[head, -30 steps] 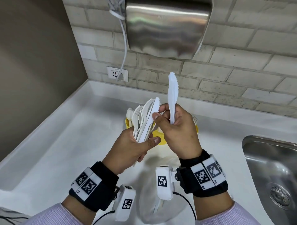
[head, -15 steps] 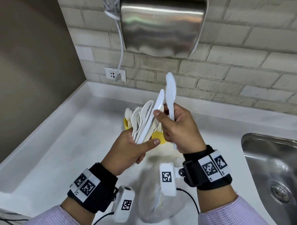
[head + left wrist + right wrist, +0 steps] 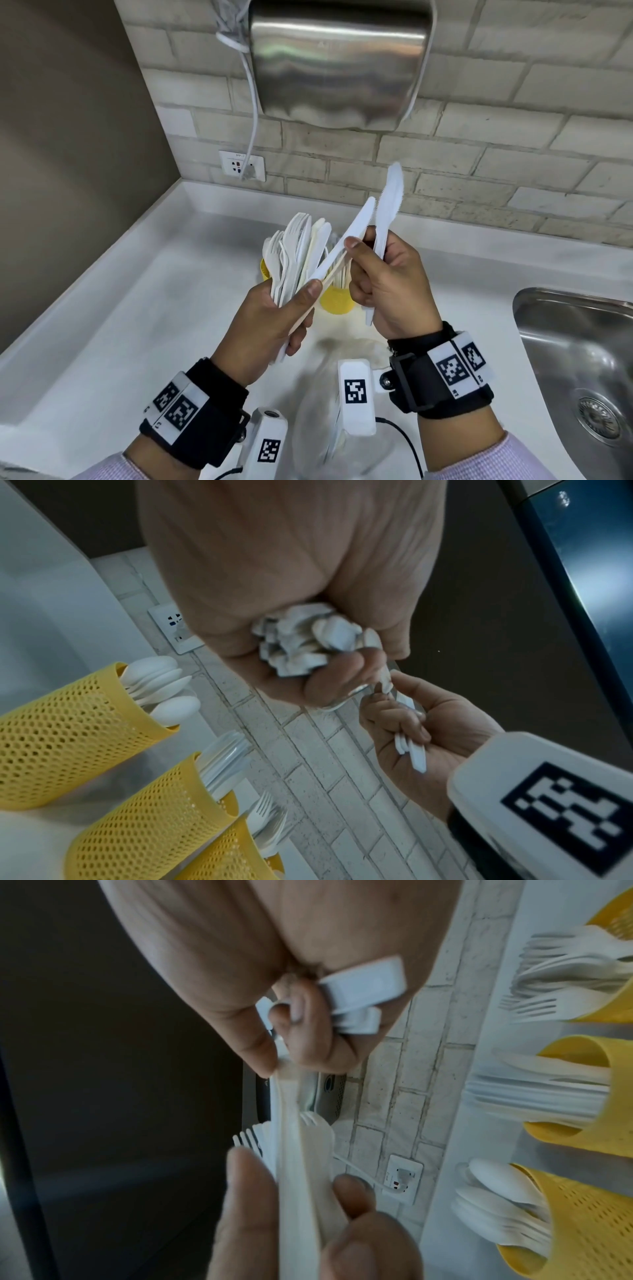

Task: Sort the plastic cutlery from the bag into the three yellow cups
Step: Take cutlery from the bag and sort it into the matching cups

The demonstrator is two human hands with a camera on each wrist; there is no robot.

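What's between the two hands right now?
In the head view, a white knife bridges the left hand, gripping the cutlery bundle, and the right hand, which pinches it.

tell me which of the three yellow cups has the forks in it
The end cup, lowest in the left wrist view, with tines sticking out of it. The middle cup holds knives, and the cup at the other end holds spoons.

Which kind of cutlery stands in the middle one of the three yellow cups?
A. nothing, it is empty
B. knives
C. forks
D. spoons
B. In the left wrist view the middle yellow cup holds flat knife blades, while the spoons fill the cup on one side of it and the forks the cup on the other side.
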